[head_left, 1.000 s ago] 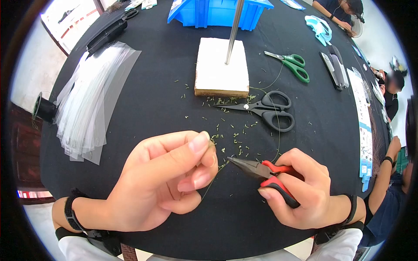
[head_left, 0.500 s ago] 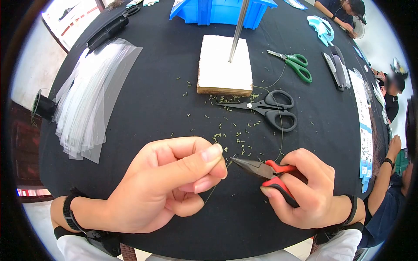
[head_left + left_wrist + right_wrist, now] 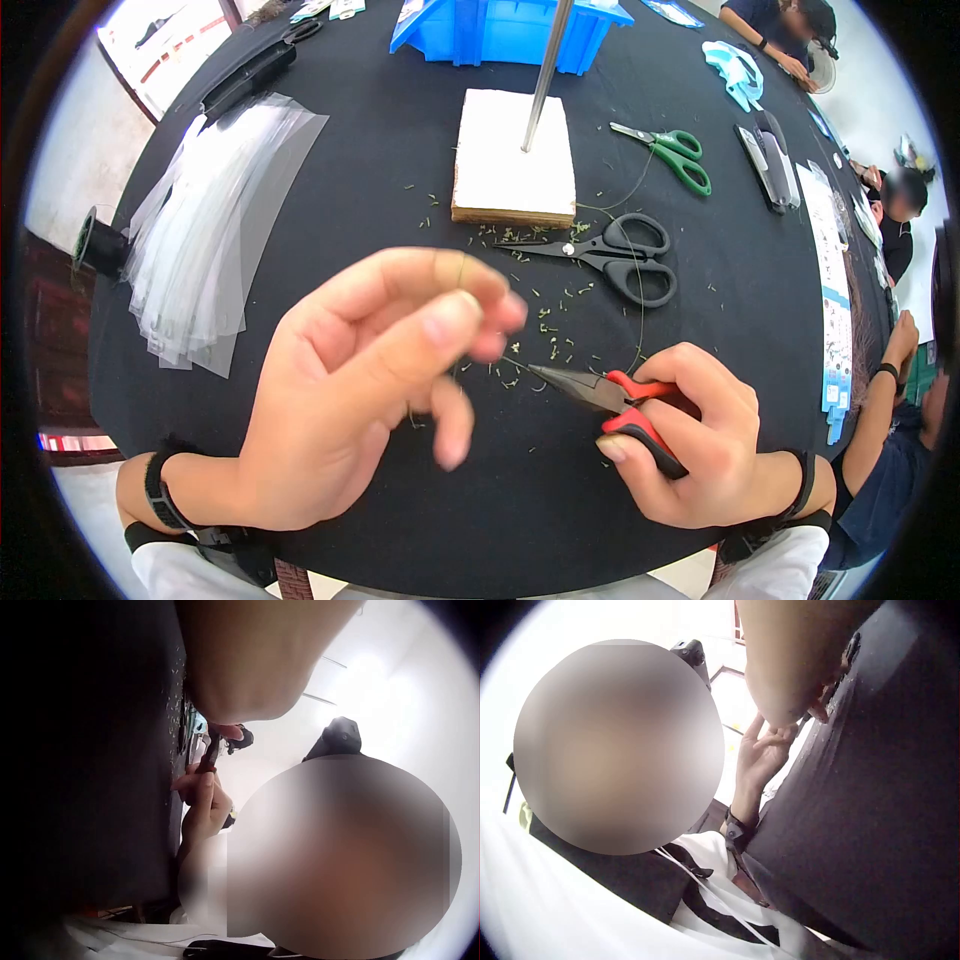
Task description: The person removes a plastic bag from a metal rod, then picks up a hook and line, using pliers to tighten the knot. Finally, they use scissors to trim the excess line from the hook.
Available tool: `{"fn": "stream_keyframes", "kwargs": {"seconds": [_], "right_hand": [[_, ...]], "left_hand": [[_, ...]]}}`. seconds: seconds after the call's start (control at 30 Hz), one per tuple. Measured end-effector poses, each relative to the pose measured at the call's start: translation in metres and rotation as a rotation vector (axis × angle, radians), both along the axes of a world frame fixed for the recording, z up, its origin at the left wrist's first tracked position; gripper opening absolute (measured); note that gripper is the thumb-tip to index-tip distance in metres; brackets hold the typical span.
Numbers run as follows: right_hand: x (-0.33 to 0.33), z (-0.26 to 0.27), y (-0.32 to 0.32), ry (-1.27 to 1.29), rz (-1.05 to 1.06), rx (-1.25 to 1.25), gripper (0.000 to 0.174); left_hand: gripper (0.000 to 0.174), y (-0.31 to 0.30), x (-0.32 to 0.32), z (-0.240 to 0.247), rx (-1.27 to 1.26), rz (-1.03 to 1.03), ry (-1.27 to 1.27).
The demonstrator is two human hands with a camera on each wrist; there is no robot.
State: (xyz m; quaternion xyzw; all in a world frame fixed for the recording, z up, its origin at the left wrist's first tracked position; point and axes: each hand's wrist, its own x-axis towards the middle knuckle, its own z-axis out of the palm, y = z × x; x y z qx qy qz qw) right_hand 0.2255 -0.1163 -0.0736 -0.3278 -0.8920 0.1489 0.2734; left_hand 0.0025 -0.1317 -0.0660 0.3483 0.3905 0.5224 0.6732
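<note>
In the head view my right hand (image 3: 690, 440) grips needle-nose pliers (image 3: 590, 388) by their red and black handles, the tip pointing left toward my other hand. My left hand (image 3: 370, 390) is raised just left of that tip, its fingers bent and blurred. A thin green thread (image 3: 462, 272) crosses its index finger and runs down behind the thumb. Another stretch of thread shows between the fingers and the pliers' tip. Both wrist views show the hands close together above the black cloth, with the thread too fine to see there.
Green clippings (image 3: 545, 325) litter the cloth beside black scissors (image 3: 625, 255). Behind stand a white block (image 3: 510, 160) with a metal rod (image 3: 545, 85) and a blue bin (image 3: 500, 35). Green scissors (image 3: 680, 155) and a stapler (image 3: 770, 160) lie right, clear plastic sleeves (image 3: 210, 240) left.
My left hand has loosened from a tight thumb-and-finger pinch; its index finger has lifted with thread across it, and a lower finger has uncurled. The right hand and pliers have barely moved.
</note>
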Motion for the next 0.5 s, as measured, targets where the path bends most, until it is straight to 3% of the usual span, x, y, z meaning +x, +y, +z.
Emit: {"fn": "stream_keyframes", "kwargs": {"seconds": [0.03,0.07,0.2,0.4,0.5], "right_hand": [[0.0,0.001,0.0,0.0,-0.001,0.001,0.028],[-0.001,0.003,-0.001,-0.001,-0.003,0.001,0.028],[-0.001,0.004,-0.001,0.025,-0.027,0.025,0.027],[-0.001,0.005,-0.002,0.014,-0.02,0.061,0.026],[0.0,0.008,-0.003,-0.013,-0.028,0.016,0.014]], "left_hand": [[0.026,0.001,0.003,-0.001,0.077,0.062,0.098],[0.032,0.002,-0.004,-0.008,0.149,-0.017,0.128],[0.025,0.002,-0.003,-0.007,0.323,-0.043,0.367],[0.012,0.002,-0.003,0.004,0.124,-0.077,0.509],[0.01,0.001,-0.001,-0.003,0.248,-0.012,0.488]]}}
